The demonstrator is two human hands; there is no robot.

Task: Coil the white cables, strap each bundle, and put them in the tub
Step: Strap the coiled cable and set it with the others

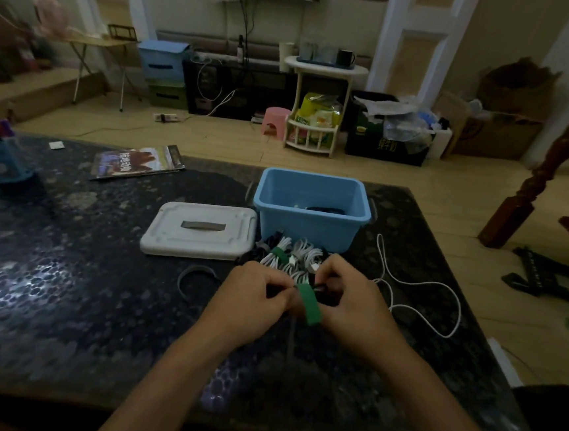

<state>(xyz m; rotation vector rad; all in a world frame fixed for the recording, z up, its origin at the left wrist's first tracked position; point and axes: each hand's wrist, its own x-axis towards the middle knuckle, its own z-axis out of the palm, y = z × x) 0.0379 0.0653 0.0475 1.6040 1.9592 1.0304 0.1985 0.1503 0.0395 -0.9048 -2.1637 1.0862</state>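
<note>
Because a strap can only be cinched while the coil is kept from springing open, both hands meet close together over the dark table (65,265): the left hand (251,298) has its fingers curled inward, pinching something small at its fingertips, and the right hand (347,303) is likewise curled, its fingertips closed on what looks like a dark bundle, though what lies inside the grip is too shadowed to name with certainty. Between the two sets of fingertips a green strap (309,303) hangs toward the wrists, its free end loose, which suggests the wrapping step is under way rather than finished. Just beyond the knuckles sits a heap of white cables (290,255), one of them already banded in green, kept within easy reach so each can be taken in turn. Farther past that heap stands the blue tub (312,200), open, with something dark lying in its bottom; its white lid (199,230) lies flat off to the left of the left hand, presumably set aside to leave the tub open. One uncoiled white cable (417,289) trails loosely to the right of the right hand, still waiting to be wound. A grey strap loop (195,274) rests on the table just left of the left hand.
</note>
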